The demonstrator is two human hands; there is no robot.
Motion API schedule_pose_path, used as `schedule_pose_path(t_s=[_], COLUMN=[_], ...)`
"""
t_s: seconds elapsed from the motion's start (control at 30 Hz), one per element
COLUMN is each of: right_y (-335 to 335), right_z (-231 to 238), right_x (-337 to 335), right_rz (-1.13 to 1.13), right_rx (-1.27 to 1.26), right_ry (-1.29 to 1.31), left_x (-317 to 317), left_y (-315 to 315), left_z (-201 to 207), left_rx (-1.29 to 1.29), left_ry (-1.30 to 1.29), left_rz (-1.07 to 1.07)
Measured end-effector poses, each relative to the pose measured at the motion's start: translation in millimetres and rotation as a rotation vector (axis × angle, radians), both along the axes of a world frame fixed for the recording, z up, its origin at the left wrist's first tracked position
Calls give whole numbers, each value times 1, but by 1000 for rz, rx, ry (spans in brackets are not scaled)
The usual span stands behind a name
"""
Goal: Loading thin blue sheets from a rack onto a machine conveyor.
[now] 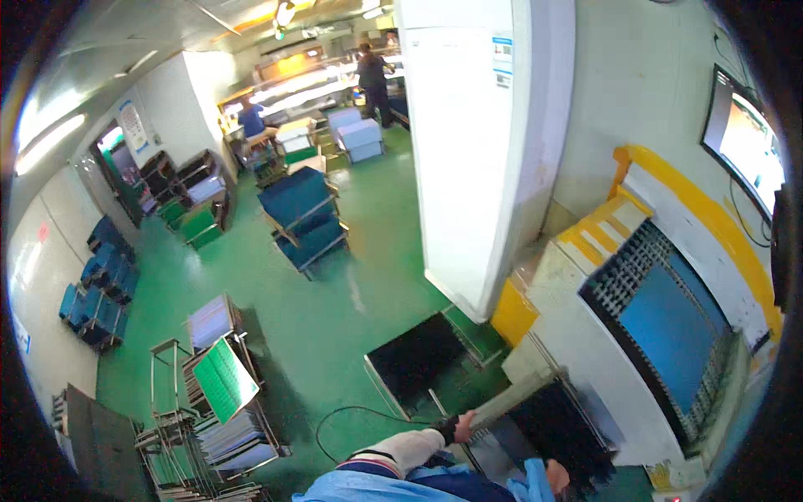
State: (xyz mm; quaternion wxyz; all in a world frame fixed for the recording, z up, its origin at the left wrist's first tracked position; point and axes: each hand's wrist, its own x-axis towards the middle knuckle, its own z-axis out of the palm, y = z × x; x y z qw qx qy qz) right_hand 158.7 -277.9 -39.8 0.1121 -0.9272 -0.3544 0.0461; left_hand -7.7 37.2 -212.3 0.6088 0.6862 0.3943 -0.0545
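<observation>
My left hand [465, 427], with a dark band at the wrist, is closed at the near end of a pale bar [510, 400]. What its fingers hold is too small to make out. Lower right, my right hand [556, 477] is curled beside a rack of black panels [559, 422]; whatever its fingers hold is hidden. Between the hands lies a grey flat panel [499, 443]. Left of them stands another rack with a black top [418, 356]. A thin dark cable [335, 412] loops over the floor near my left forearm.
On the right is a white and yellow conveyor machine [669, 443] carrying a blue panel [676, 322]. A white pillar [464, 159] rises ahead. Metal racks [167, 410] with a green board [224, 381] stand left. Blue stacks [297, 205] and two people [374, 79] are farther off.
</observation>
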Motion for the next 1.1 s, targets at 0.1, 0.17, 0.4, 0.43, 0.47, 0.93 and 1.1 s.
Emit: schedule_pose_path(t_s=[0.1, 0.17, 0.4, 0.43, 0.47, 0.93, 1.1], right_y=[6, 18, 13, 8, 4, -97, -117], right_z=[-10, -15, 42, 59, 75, 220, 134], right_x=[-1, -5, -15, -8, -10, 28, 26], right_rz=[-43, -408, -43, 9, -50, -685, -573], right_rx=[-62, -149, 130, 77, 177, 840, 550], right_ry=[-24, 13, -110, 9, 18, 380, 51], left_x=[17, 1, -6, -1, -2, 14, 12], left_y=[1, -3, 10, 14, 14, 28, 28], left_z=[-4, 17, 81, 79, 76, 33, 55], left_rx=[-1098, 362, 478, 297, 277, 332, 248], left_ry=[-74, -128, -46, 80, 95, 115, 168], left_rz=[469, -235, -392, -428, -455, -599, -576])
